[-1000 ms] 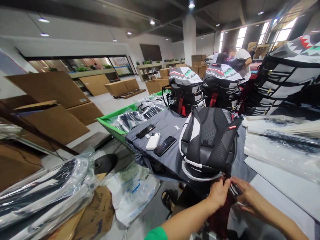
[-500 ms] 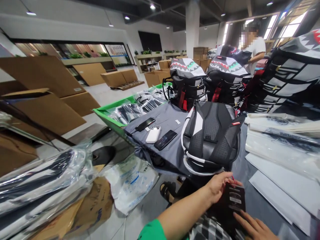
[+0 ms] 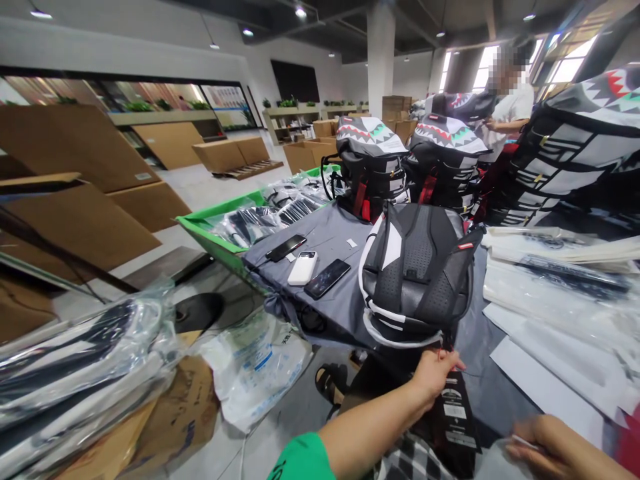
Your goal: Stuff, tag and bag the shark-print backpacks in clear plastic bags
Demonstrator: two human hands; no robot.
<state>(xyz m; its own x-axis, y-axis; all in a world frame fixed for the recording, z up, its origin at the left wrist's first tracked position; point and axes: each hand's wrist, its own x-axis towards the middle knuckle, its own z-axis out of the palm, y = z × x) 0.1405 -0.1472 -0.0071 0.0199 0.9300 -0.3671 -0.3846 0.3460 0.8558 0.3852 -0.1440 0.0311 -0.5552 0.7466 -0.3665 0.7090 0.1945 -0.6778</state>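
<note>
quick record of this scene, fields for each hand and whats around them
left hand: pinching the cord of a black hang tag
right hand: low at right, something thin at the fingers, unclear what
nearest item: black-and-grey backpack, tag hanging below it
on grey cloth: two smartphones, white power bank
beyond: co-worker

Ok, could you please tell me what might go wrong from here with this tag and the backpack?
The left hand holds the black hang tag by its thin cord, so a sharp tug might snap the cord. The backpack sits close to the table edge just above that hand, so it could possibly tip off. The phone and power bank lie near it and might get knocked if it shifts.
</note>
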